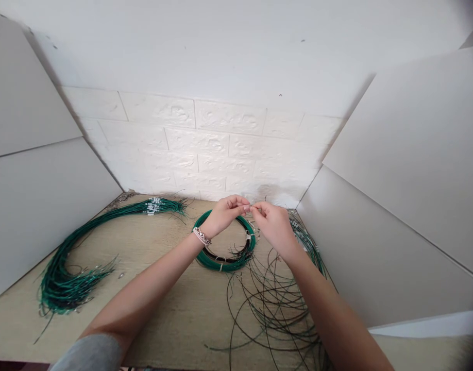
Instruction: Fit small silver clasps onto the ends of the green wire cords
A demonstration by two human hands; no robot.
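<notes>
My left hand (229,212) and my right hand (273,222) meet fingertip to fingertip near the back of the table, above a round coil of green and black wire (224,267). Both are closed in a pinch. What sits between the fingertips is too small to make out. The coil is tied with light bands and lies partly behind my left hand. Below my right hand spreads a loose tangle of thin dark wires (265,309), partly hidden by my right forearm.
At the left a long bundle of green wires (62,257) curves across the wooden table (174,314), with white tags (153,206) near its far end. Another tagged wire bundle (308,242) lies along the right. Grey panels (399,247) and a white brick-patterned wall (198,147) enclose the table.
</notes>
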